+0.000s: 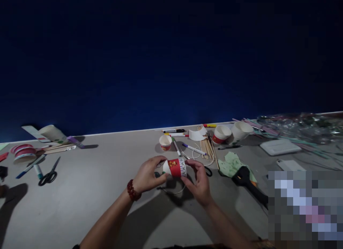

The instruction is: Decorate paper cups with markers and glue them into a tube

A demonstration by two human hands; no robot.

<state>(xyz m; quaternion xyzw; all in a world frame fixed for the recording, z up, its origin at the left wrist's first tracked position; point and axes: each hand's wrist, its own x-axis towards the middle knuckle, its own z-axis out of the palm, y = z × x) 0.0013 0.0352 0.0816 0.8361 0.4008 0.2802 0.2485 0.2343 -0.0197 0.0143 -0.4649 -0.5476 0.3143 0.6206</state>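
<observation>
Bare forearms, red bead bracelet (133,190) (left hand (147,175))

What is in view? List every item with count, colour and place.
Held paper cup: 1, red and white, on its side between both hands.
Small paper cup: 1, white and red, upright behind the hands.
Wide paper cups: 2, white, one red-banded, right of centre.
Marker pens: several, mixed colours, near the far edge.
Wooden sticks: bundle, tan, beside the markers.
Scissors: 1, black, left side.
Tape rolls: two, red, far left.
Glue gun: 1, black, right of hands.
Left hand: 1, on the cup's left end.
Right hand: 1, on its right end.
</observation>
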